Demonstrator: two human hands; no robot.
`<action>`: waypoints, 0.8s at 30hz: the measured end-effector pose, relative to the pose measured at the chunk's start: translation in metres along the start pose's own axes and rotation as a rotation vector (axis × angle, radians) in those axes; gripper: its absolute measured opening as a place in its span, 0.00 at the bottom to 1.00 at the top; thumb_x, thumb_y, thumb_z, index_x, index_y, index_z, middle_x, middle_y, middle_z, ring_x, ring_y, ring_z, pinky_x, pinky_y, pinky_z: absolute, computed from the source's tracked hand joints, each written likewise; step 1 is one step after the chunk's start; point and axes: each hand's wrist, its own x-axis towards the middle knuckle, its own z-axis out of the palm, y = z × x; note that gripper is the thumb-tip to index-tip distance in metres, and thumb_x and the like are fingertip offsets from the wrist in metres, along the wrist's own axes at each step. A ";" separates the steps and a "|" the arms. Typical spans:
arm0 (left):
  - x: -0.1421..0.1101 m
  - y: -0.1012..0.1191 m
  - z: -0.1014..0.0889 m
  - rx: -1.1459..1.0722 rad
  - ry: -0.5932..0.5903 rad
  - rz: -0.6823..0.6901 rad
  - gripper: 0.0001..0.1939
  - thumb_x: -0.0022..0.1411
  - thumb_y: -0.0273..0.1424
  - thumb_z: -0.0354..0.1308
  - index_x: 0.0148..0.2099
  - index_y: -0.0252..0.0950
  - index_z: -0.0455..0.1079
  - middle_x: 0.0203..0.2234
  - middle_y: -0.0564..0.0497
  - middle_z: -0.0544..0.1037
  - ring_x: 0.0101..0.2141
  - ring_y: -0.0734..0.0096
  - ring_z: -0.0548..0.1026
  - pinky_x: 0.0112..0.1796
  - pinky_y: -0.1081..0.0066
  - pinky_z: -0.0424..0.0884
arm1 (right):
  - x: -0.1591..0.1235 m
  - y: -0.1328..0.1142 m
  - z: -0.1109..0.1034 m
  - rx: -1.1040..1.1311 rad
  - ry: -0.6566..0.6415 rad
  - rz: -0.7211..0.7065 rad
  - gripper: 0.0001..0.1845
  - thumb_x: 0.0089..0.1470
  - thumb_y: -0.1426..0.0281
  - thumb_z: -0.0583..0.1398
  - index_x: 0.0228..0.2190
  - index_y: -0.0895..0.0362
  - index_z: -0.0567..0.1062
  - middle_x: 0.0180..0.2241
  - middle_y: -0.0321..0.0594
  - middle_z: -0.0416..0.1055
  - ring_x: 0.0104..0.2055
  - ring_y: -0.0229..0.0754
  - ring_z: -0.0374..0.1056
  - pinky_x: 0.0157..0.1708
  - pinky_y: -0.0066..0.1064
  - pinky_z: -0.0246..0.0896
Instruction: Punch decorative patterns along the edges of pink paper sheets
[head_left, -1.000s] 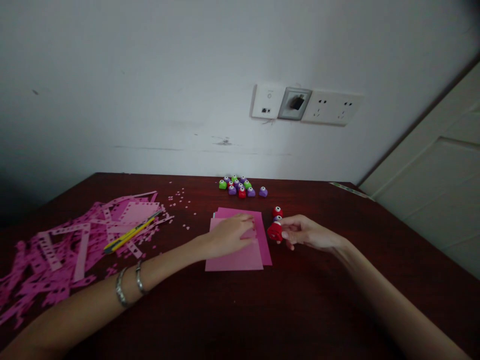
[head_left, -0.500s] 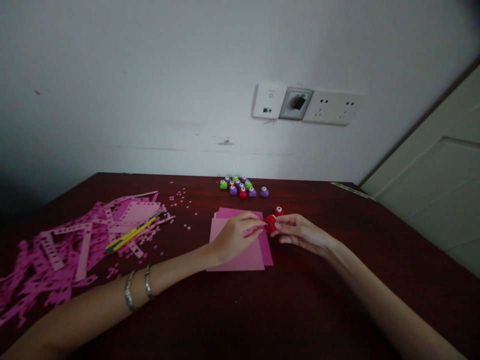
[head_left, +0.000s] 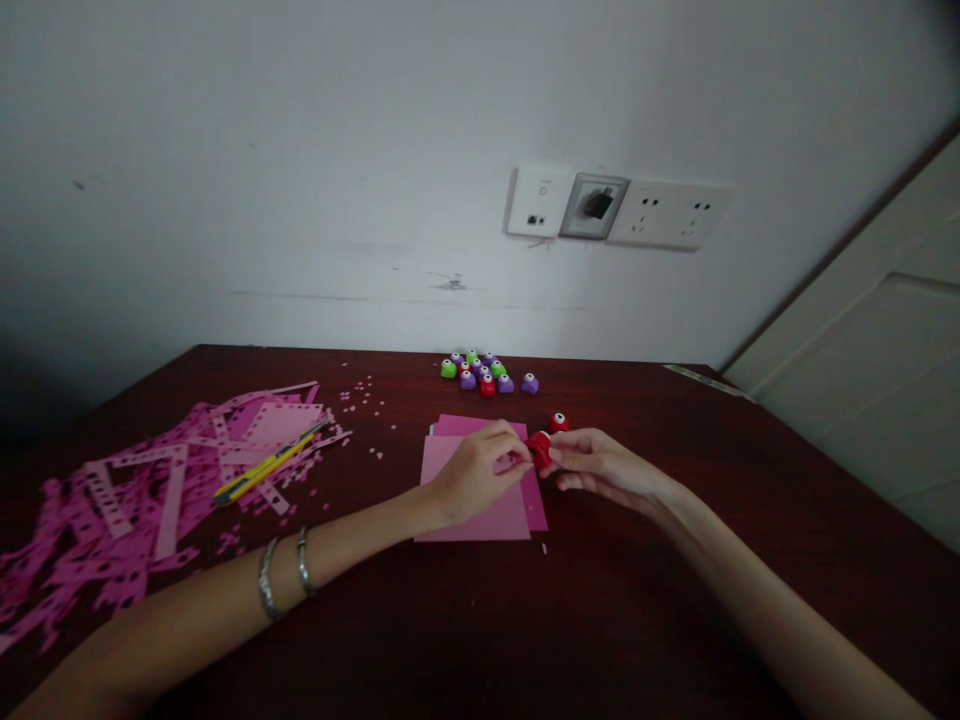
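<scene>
A small red craft paper punch (head_left: pixel 538 449) is held up between the fingers of my right hand (head_left: pixel 596 465), over the right edge of the pink paper sheets. My left hand (head_left: pixel 480 475) is above the sheets, its thumb and fingertips pinched together at the punch's left side. Whatever is between those fingertips is too small to make out. Under my left hand lies a light pink sheet (head_left: pixel 469 520), with a darker pink sheet (head_left: pixel 534 505) beneath it. Just behind my right fingers stands another red punch (head_left: pixel 559 422).
Several purple, green and red punches (head_left: pixel 487 385) stand near the wall. At the left lies a heap of punched pink paper strips (head_left: pixel 171 500) with a yellow utility knife (head_left: pixel 266 466) on top. Tiny paper cut-outs (head_left: pixel 364 385) are scattered beside it. Wall sockets (head_left: pixel 667 215) are above the table.
My left fingertips have closed in against the red punch's left side. A small pale scrap now shows on the table just below the sheets. The red punch remains in my right hand.
</scene>
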 end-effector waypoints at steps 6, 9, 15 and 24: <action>-0.002 0.000 -0.002 0.097 -0.011 0.095 0.06 0.59 0.25 0.54 0.40 0.32 0.67 0.32 0.50 0.70 0.34 0.74 0.69 0.35 0.70 0.68 | -0.002 -0.004 -0.004 -0.006 0.006 -0.003 0.12 0.46 0.69 0.65 0.34 0.62 0.76 0.31 0.40 0.73 0.32 0.33 0.69 0.30 0.21 0.64; -0.003 0.000 -0.002 0.182 -0.027 0.183 0.10 0.62 0.27 0.50 0.45 0.32 0.66 0.35 0.47 0.70 0.36 0.73 0.69 0.37 0.70 0.69 | -0.002 -0.004 -0.004 -0.005 -0.005 0.009 0.12 0.46 0.69 0.65 0.35 0.62 0.76 0.31 0.40 0.73 0.33 0.33 0.68 0.31 0.22 0.64; 0.001 -0.002 -0.005 0.270 -0.076 0.252 0.09 0.65 0.25 0.46 0.40 0.30 0.68 0.33 0.47 0.71 0.35 0.73 0.68 0.36 0.70 0.68 | -0.001 0.000 0.000 0.001 -0.025 0.005 0.10 0.47 0.70 0.64 0.33 0.62 0.76 0.31 0.40 0.72 0.32 0.31 0.68 0.30 0.20 0.64; -0.008 0.031 0.004 0.120 -0.347 0.182 0.08 0.63 0.29 0.48 0.36 0.32 0.67 0.31 0.50 0.71 0.31 0.77 0.69 0.34 0.75 0.66 | -0.003 -0.004 -0.011 -0.005 0.005 -0.001 0.13 0.47 0.69 0.64 0.36 0.62 0.76 0.32 0.41 0.73 0.34 0.33 0.69 0.32 0.21 0.64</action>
